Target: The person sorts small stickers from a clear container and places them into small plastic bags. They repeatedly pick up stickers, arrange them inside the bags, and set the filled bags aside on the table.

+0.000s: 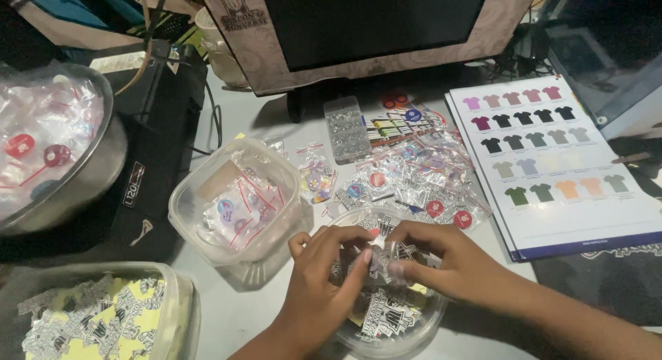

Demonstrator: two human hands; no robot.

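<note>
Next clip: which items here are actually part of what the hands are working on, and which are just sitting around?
In use:
left hand
right hand
small clear plastic packet pinched between both
round clear plastic bowl of black-and-white stickers

Lying about:
pile of bagged round badges
clear square tub of badges
shirt colour chart sheet
metal bowl
clear bead organiser box

One head-worn camera looks steeply down from close above a cluttered grey desk (241, 312); it faces forward toward a dark flat monitor (372, 22) at the top edge.
</note>
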